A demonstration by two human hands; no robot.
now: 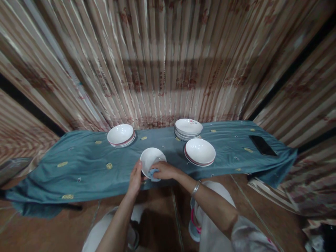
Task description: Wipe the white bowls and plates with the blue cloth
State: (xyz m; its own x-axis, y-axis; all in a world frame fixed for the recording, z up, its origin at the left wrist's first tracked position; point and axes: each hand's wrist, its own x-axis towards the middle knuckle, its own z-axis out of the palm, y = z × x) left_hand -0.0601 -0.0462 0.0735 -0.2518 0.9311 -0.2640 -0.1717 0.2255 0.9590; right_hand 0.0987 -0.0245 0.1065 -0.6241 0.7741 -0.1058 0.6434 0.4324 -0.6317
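Observation:
A white bowl [150, 156] is tilted toward me at the front edge of the cloth-covered table. My left hand [135, 176] grips its left rim, with the thumb on the near side. Bunched in my right hand [165, 170] is a light blue cloth [153, 174], pressed against the inside of the bowl near its lower rim. The right fingers partly hide the cloth and the bowl's right side. Just right of my right hand stands a stack of white bowls [200, 151] with a red rim showing below the top one.
At the back left is another stack of bowls [120, 134]; a taller stack of white dishes [188, 127] with a floral mark sits back right of centre. A black phone [263, 145] lies on the blue-green tablecloth [89, 164] at right. A patterned curtain [168, 80] hangs behind.

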